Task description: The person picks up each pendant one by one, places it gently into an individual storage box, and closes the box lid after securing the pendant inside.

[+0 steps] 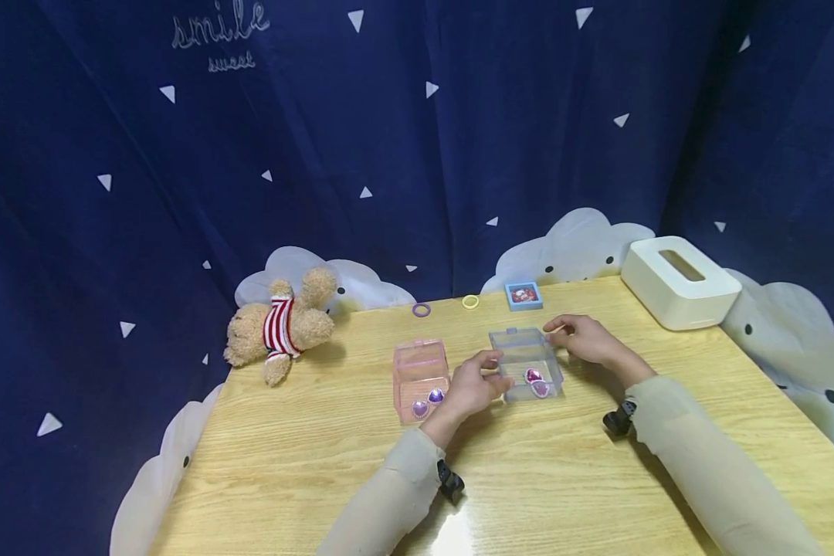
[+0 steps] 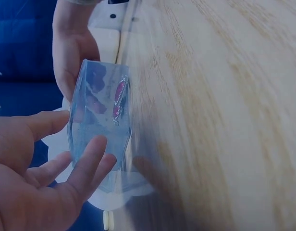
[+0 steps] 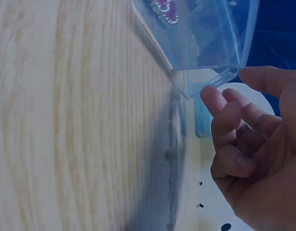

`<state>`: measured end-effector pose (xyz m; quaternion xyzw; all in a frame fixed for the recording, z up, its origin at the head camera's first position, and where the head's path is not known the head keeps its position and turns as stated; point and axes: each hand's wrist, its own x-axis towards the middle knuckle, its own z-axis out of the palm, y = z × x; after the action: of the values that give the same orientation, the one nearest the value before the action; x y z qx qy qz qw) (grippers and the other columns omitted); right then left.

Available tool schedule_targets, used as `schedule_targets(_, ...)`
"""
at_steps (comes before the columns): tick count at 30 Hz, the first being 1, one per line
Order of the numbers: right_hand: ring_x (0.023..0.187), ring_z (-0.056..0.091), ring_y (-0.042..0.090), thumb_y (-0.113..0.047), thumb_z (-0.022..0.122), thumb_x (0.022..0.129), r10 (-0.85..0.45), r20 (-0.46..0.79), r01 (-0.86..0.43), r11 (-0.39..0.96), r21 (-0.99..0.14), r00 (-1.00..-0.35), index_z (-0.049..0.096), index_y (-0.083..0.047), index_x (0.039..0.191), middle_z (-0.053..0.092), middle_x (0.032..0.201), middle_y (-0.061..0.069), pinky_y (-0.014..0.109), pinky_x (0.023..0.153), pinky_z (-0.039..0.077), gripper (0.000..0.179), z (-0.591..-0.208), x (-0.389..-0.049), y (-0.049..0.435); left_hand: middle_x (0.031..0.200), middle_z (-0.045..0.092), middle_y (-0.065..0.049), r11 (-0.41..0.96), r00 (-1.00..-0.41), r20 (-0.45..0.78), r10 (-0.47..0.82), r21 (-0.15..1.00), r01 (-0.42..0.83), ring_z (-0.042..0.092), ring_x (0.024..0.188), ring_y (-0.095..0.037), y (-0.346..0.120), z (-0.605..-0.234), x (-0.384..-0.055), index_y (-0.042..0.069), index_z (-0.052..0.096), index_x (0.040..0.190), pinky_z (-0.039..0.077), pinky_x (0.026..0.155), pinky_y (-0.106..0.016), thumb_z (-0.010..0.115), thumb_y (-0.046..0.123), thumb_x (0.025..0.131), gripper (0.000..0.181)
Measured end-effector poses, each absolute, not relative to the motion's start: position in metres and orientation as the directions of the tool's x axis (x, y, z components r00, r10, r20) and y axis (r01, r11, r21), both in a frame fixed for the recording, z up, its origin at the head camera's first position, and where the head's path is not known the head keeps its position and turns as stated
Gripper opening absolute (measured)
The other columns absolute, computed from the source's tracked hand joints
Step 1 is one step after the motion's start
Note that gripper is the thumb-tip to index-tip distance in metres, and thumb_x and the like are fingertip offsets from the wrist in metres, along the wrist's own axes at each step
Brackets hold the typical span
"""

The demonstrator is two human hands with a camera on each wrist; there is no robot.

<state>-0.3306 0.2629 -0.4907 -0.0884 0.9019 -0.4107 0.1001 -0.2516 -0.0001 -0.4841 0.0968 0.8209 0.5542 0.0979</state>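
Observation:
A see-through bluish plastic box [image 1: 521, 357] stands with its lid up, partly between the hands. Inside lie two gem-like pieces with beaded edges: a dark pink one [image 1: 533, 376] and a light purple one [image 1: 540, 388]. At its left side my left hand [image 1: 474, 384] has loosely spread fingers, the thumb by the rim and fingertips by the wall. My right hand [image 3: 263, 144] is at the box's far right corner, thumb tip at the rim and index finger near the edge, the other fingers loosely bent. Whether each fingertip presses the plastic is unclear.
Left of the hands, a pink see-through box [image 1: 418, 367] lies open, holding two purple gems [image 1: 427, 402]. Behind are a purple ring [image 1: 421, 310], a yellow ring [image 1: 470, 302] and a blue-framed square [image 1: 524, 296]. A teddy bear [image 1: 278, 326] lies far left; a white tissue box [image 1: 681, 286] stands far right.

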Motion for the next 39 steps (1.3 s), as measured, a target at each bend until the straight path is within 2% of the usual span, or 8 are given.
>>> schedule_targets(13,0.058,0.053,0.02,-0.02,0.053,0.102,-0.279,-0.121,-0.072,0.592,-0.803,-0.953,0.053,-0.002,0.136,0.059,0.081,0.012,0.036,0.049,0.051,0.039,-0.4911,-0.3322,0.2598,0.131,0.062,-0.022,0.405,-0.96,-0.043,0.275,0.911,0.075,0.069,0.113,-0.032,-0.0006,-0.4825,-0.2514,0.01,0.056,0.14,0.061,0.084,-0.03,0.076,0.015,0.087,0.056)
schedule_targets(19,0.06,0.056,0.021,-0.015,0.055,0.101,-0.279,-0.09,-0.085,0.557,-0.826,-0.956,0.049,0.0,0.139,0.067,0.099,0.02,0.034,0.05,0.05,0.042,-0.4881,-0.331,0.2592,0.13,0.064,-0.02,0.446,-0.961,-0.032,0.274,0.89,0.098,0.069,0.113,-0.031,-0.0009,-0.4814,-0.2526,0.011,0.057,0.14,0.061,0.086,-0.031,0.076,0.016,0.088,0.055)
schedule_targets(24,0.07,0.06,0.022,-0.016,0.059,0.099,-0.258,-0.064,-0.087,0.536,-0.84,-0.964,0.047,-0.001,0.141,0.067,0.113,0.025,0.032,0.058,0.054,0.046,-0.4856,-0.3311,0.2587,0.128,0.065,-0.02,0.455,-0.961,-0.03,0.274,0.884,0.102,0.07,0.112,-0.03,-0.0008,-0.4813,-0.2533,0.012,0.057,0.14,0.061,0.085,-0.03,0.076,0.016,0.088,0.056)
schedule_targets(28,0.077,0.063,0.024,-0.018,0.061,0.099,-0.237,-0.059,-0.079,0.531,-0.844,-0.97,0.046,0.0,0.142,0.067,0.116,0.025,0.032,0.064,0.056,0.049,-0.4858,-0.3321,0.2577,0.129,0.065,-0.02,0.452,-0.961,-0.036,0.273,0.887,0.095,0.07,0.112,-0.03,-0.0007,-0.4813,-0.2524,0.011,0.057,0.14,0.061,0.084,-0.03,0.076,0.016,0.087,0.056)
schedule_targets(32,0.079,0.065,0.025,-0.017,0.062,0.098,-0.22,-0.052,-0.078,0.543,-0.836,-0.974,0.045,0.0,0.143,0.068,0.116,0.024,0.032,0.065,0.057,0.051,-0.4874,-0.3333,0.257,0.129,0.065,-0.019,0.456,-0.963,-0.044,0.265,0.886,0.085,0.069,0.113,-0.029,-0.0006,-0.482,-0.2515,0.012,0.057,0.14,0.061,0.084,-0.029,0.076,0.017,0.087,0.057)
schedule_targets(39,0.081,0.065,0.026,-0.017,0.063,0.097,-0.184,-0.018,-0.09,0.563,-0.822,-0.983,0.055,-0.004,0.137,0.068,0.112,0.019,0.033,0.066,0.057,0.043,-0.4873,-0.3328,0.2555,0.127,0.066,-0.019,0.446,-0.965,-0.036,0.26,0.891,0.087,0.071,0.107,-0.025,0.0,-0.4823,-0.2514,0.011,0.057,0.14,0.061,0.081,-0.027,0.077,0.016,0.086,0.058)
